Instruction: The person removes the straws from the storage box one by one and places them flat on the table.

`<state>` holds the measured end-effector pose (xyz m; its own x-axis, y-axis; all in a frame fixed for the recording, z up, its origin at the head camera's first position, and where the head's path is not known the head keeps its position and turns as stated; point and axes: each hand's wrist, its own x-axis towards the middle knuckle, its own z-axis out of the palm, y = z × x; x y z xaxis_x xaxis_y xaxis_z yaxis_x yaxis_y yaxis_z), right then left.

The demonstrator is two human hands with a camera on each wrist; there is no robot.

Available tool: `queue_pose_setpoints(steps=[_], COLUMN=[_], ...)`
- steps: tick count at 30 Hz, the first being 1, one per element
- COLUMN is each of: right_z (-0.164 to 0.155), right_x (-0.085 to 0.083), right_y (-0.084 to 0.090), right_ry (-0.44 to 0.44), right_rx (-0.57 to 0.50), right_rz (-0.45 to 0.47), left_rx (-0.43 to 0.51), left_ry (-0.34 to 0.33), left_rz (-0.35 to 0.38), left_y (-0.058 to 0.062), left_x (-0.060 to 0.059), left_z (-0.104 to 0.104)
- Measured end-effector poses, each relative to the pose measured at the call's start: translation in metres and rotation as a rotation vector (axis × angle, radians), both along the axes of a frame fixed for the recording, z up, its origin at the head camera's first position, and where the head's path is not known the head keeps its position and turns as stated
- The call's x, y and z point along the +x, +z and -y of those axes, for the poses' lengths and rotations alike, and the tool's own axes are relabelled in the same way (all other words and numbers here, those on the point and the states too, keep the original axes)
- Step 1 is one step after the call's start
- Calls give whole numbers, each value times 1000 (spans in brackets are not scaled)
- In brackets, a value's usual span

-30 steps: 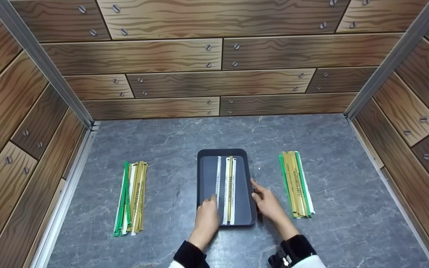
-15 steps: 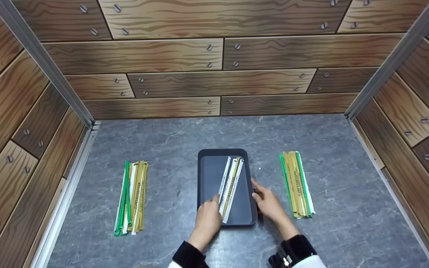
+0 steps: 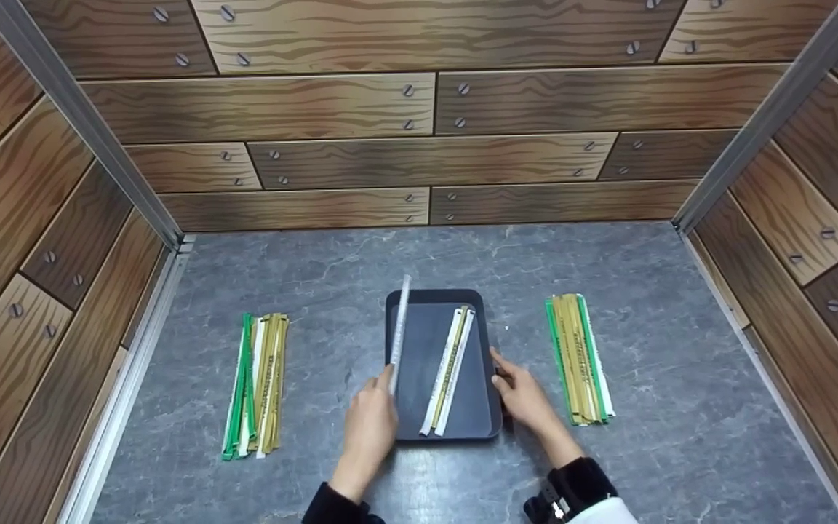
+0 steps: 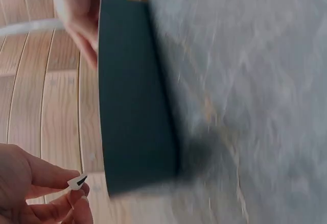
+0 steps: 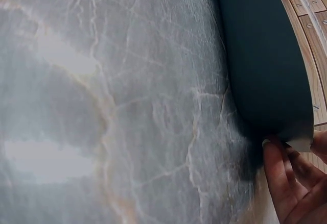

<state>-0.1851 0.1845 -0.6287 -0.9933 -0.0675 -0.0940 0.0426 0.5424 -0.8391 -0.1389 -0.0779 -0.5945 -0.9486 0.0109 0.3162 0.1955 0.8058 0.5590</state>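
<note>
A dark rectangular tray [image 3: 412, 415] lies on the grey stone surface. My left hand [image 3: 372, 429] pinches the near end of a white paper-wrapped stick [image 3: 398, 331], lifted over the tray's left edge; its tip [image 4: 76, 182] shows between my fingers in the left wrist view. Two wrapped sticks [image 3: 449, 371], one white and one tan, lie slanted inside the tray. My right hand [image 3: 521, 393] grips the tray's right rim [image 5: 301, 132] with thumb and fingers. The tray's outer wall [image 4: 133, 101] fills the left wrist view.
A bundle of green, white and tan wrapped sticks [image 3: 257, 382] lies left of the tray. A similar bundle [image 3: 579, 356] lies to its right. Wood-patterned walls enclose the surface at the back and on both sides.
My left hand has picked one white stick out of the tray and moved it left over the tray's edge. The other two sticks have slanted. The right hand stays on the rim.
</note>
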Motion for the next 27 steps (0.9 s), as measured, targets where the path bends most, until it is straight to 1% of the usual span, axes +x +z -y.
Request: queue_pose_setpoints(steps=[2,5,9,14,17,20,23,25,27], right_z=[0,0,-1,-1,-1,-1,-1,-1,-1], right_x=[0,0,0,0,0,0,0,-1,0], right_y=[0,0,0,0,0,0,0,0,-1], right_ry=[3,4,8,15,14,11,12,13,10], right_rx=[2,3,5,12,10,10,7,8,5], right_rz=[-1,2,-7,-17,-19,-17,-14,-15,-18], left_rx=[-1,24,60,29,9,-7,-9,-11,-5], left_ry=[36,88,161,264,322,386,441,462,473], left_rz=[6,29,81,109,137,203,284,320,334], left_y=[-2,-5,-10,-16,-18,-18,-18,-18,-18], left_x=[-1,-2,-1,4,6,7,7,7,7], left_z=[11,32,62,100,118,132,142,146,150])
